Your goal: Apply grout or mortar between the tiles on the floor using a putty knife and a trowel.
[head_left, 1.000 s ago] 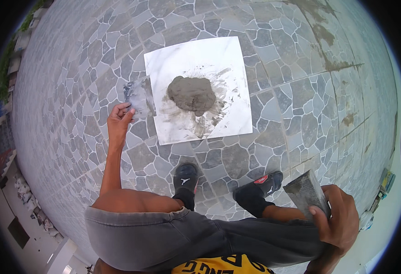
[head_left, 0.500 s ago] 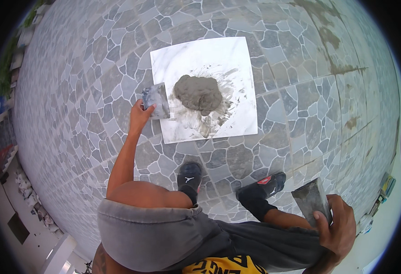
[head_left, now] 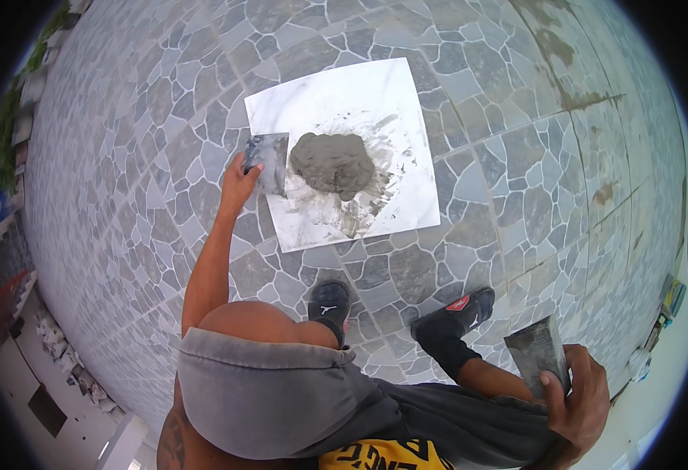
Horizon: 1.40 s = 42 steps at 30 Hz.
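Note:
A grey heap of wet mortar [head_left: 332, 163] sits on a white square board [head_left: 399, 211], with smears spread around it. My left hand [head_left: 240, 182] grips a flat rectangular metal scraper [head_left: 269, 163] at the board's left edge. Its blade overlaps the board just left of the heap; whether it touches the surface I cannot tell. At the lower right, away from the board, my right hand [head_left: 579, 395] is closed on a second flat scraper [head_left: 538, 352]. That blade is stained with grey residue and tilted upward.
My dark shoes [head_left: 330, 301] stand on the stone-patterned floor [head_left: 407, 270] just in front of the board. Brown stains [head_left: 583, 99] mark the floor at the far right. Assorted items [head_left: 66, 341] lie along the left wall.
The view has turned slightly, shifting the board and heap a little left. My left hand's scraper has moved slightly farther away along the board's edge. Both hands keep their scrapers.

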Each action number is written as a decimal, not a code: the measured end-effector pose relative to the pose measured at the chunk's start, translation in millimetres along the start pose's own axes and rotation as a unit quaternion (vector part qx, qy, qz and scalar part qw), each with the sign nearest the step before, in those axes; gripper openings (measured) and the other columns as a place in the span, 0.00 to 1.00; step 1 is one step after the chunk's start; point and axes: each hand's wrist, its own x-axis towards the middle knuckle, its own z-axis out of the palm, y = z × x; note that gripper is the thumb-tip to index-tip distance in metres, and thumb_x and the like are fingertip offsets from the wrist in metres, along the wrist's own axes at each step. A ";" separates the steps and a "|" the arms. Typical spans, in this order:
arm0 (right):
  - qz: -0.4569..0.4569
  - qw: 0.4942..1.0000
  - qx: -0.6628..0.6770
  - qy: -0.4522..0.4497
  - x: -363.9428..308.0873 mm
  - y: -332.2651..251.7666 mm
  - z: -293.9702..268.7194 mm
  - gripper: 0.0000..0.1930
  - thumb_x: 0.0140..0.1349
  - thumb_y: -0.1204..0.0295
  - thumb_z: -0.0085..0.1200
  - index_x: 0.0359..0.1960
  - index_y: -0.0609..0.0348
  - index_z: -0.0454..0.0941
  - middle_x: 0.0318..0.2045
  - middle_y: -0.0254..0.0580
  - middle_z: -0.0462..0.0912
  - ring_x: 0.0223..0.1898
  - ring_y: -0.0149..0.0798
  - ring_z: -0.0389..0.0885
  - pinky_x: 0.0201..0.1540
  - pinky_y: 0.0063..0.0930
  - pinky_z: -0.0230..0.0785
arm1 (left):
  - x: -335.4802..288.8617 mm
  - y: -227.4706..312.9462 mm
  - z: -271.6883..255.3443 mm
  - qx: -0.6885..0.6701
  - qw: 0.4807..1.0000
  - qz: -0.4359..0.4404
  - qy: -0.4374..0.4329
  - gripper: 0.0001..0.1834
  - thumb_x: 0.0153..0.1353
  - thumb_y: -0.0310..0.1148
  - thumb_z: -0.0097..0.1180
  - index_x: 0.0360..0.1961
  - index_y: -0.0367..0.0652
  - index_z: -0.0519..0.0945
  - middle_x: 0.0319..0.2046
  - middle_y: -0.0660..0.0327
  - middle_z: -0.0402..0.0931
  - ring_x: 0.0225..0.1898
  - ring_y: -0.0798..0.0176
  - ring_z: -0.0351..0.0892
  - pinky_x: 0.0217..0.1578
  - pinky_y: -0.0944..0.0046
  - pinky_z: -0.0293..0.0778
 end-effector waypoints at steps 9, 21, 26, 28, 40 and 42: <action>-0.009 1.000 0.007 -0.001 0.2 -8.4 -1.3 0.18 0.58 0.64 0.57 0.47 0.60 0.74 0.36 0.48 0.78 0.38 0.51 0.75 0.40 0.39 0.68 | 37.8 4.0 2.7 0.008 0.996 0.013 -0.085 0.21 0.59 0.27 0.58 0.53 0.31 0.71 0.41 0.59 0.78 0.42 0.70 0.74 0.45 0.69 0.68; -0.015 1.000 0.007 -0.017 1.5 -43.4 -3.4 0.13 0.59 0.67 0.56 0.41 0.60 0.74 0.33 0.47 0.78 0.35 0.52 0.74 0.38 0.40 0.67 | 24.2 -6.6 -23.1 -0.079 0.986 -0.028 -0.144 0.22 0.66 0.30 0.53 0.59 0.34 0.69 0.43 0.65 0.76 0.42 0.75 0.72 0.43 0.72 0.69; -0.013 1.000 0.005 -0.015 -3.2 -56.3 -3.3 0.12 0.59 0.66 0.56 0.41 0.60 0.74 0.32 0.47 0.78 0.34 0.52 0.74 0.38 0.40 0.67 | 22.0 -14.9 -33.7 -0.111 0.982 -0.053 -0.144 0.20 0.66 0.30 0.52 0.58 0.36 0.70 0.43 0.66 0.77 0.41 0.75 0.74 0.40 0.72 0.71; -0.021 1.000 0.006 -0.015 -2.5 -60.0 1.1 0.12 0.59 0.66 0.56 0.40 0.60 0.74 0.31 0.47 0.78 0.33 0.51 0.74 0.38 0.40 0.67 | 18.6 -17.8 -42.4 -0.109 0.984 -0.033 -0.137 0.19 0.66 0.31 0.52 0.57 0.38 0.70 0.41 0.67 0.77 0.39 0.76 0.74 0.38 0.73 0.72; -0.013 1.000 -0.002 -0.017 -2.4 -66.7 13.3 0.11 0.59 0.67 0.57 0.40 0.59 0.74 0.32 0.46 0.78 0.34 0.51 0.73 0.38 0.39 0.67 | 3.1 -22.2 -22.7 -0.132 0.982 -0.079 -0.113 0.24 0.65 0.29 0.53 0.61 0.34 0.67 0.42 0.63 0.78 0.39 0.73 0.74 0.40 0.72 0.70; -0.012 1.000 0.003 -0.019 -1.1 -66.7 15.8 0.12 0.59 0.67 0.57 0.40 0.59 0.74 0.32 0.46 0.78 0.34 0.51 0.73 0.38 0.39 0.67 | -0.9 -15.6 -22.3 -0.114 0.987 -0.052 -0.098 0.23 0.65 0.28 0.53 0.61 0.34 0.68 0.42 0.63 0.78 0.40 0.73 0.74 0.40 0.71 0.70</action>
